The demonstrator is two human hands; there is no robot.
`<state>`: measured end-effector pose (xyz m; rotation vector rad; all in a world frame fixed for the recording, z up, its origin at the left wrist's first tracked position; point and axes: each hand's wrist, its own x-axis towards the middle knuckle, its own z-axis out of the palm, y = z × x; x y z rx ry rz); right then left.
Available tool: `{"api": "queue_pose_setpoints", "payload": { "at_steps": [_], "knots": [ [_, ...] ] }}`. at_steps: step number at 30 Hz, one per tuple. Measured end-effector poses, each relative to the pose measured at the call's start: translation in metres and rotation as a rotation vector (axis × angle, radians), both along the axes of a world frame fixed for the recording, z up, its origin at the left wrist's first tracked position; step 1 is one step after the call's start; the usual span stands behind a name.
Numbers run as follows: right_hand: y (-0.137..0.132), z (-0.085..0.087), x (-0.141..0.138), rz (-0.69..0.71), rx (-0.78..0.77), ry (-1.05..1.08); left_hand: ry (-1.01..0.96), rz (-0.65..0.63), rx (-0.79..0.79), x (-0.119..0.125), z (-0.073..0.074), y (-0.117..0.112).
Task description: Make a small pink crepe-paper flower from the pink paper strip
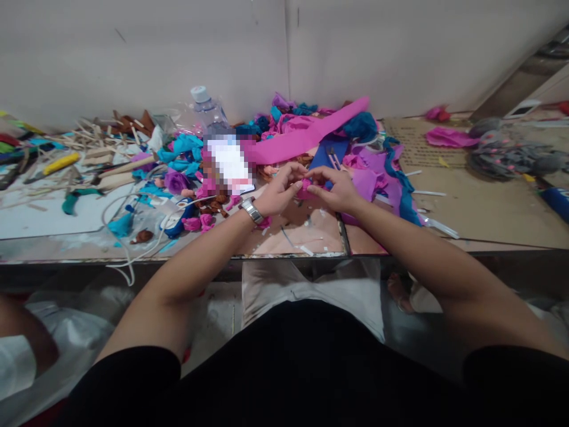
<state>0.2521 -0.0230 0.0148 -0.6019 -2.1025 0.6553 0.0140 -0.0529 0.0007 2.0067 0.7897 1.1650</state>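
Between my two hands is a small bunched piece of pink crepe paper (304, 190). My left hand (282, 193), with a metal watch (252, 210) on its wrist, pinches it from the left. From the right, my right hand (335, 188) grips the same piece with thumb and fingers. The fingertips cover part of it. A long pink paper strip (293, 142) stretches across the pile behind my hands. Small pink paper buds (200, 223) lie left of my left wrist. Purple paper (367, 178) and a teal strip (406, 198) lie beyond my right hand.
A lit phone (230, 163) leans near a plastic bottle (208, 110). A white cable (127, 255) hangs over the table edge. Wooden sticks and a yellow-handled tool (61, 163) lie left. Cardboard (466, 207) and a grey bundle (511, 151) are at right. Another person's arm (26, 332) shows lower left.
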Motion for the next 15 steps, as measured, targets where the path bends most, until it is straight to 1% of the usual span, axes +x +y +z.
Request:
{"api": "queue_pose_setpoints", "payload": {
  "at_steps": [4, 9, 12, 15],
  "knots": [
    [0.0008, 0.0011, 0.0005, 0.02, 0.096, -0.038, -0.033, -0.063, -0.038, 0.0014, 0.0017, -0.0007],
    [0.0014, 0.0005, 0.0012, 0.1, 0.191, -0.111, -0.063, -0.09, -0.091, 0.004, 0.0074, -0.0058],
    [0.0013, -0.0011, 0.0007, 0.123, 0.205, -0.092, -0.072, -0.105, -0.134, 0.0046, 0.0087, -0.0077],
    [0.0009, -0.0012, -0.0003, 0.081, 0.164, -0.031, -0.059, -0.065, -0.126, 0.0043, 0.0071, -0.0067]
  ]
}}
